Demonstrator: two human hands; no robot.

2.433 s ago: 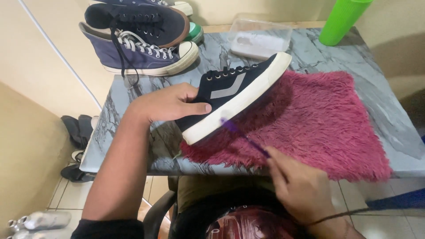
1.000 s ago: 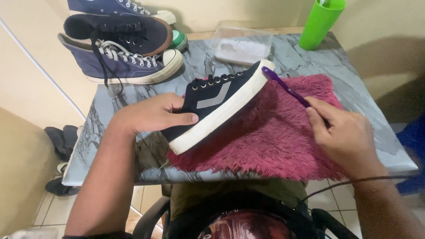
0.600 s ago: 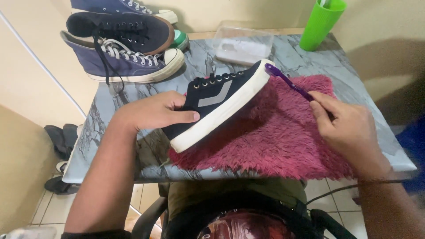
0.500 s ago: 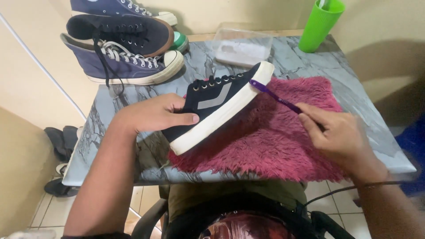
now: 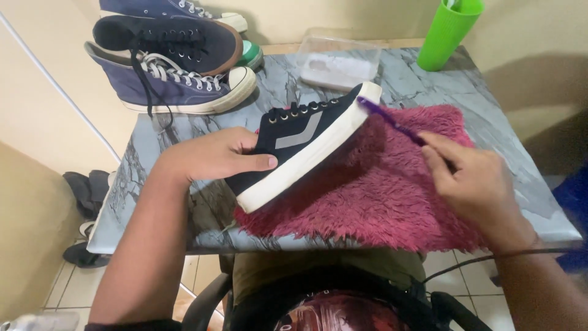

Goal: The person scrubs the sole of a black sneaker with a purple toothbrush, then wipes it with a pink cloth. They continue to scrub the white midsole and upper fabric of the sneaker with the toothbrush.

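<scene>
left hand [image 5: 211, 160]: navy sneaker [image 5: 306, 144] | clear tray [image 5: 340, 60]: whitish contents (unclear)

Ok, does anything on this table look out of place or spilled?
Nothing looks spilled or damaged. The dark sneaker is tipped on its side on the pink shaggy mat, but the left hand holds it there while the right hand holds a purple brush at its toe.

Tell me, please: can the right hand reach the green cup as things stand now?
Probably yes, but not freely: the right hand is holding the purple brush, so it is occupied. The marble table between it and the green cup looks bare.
</scene>
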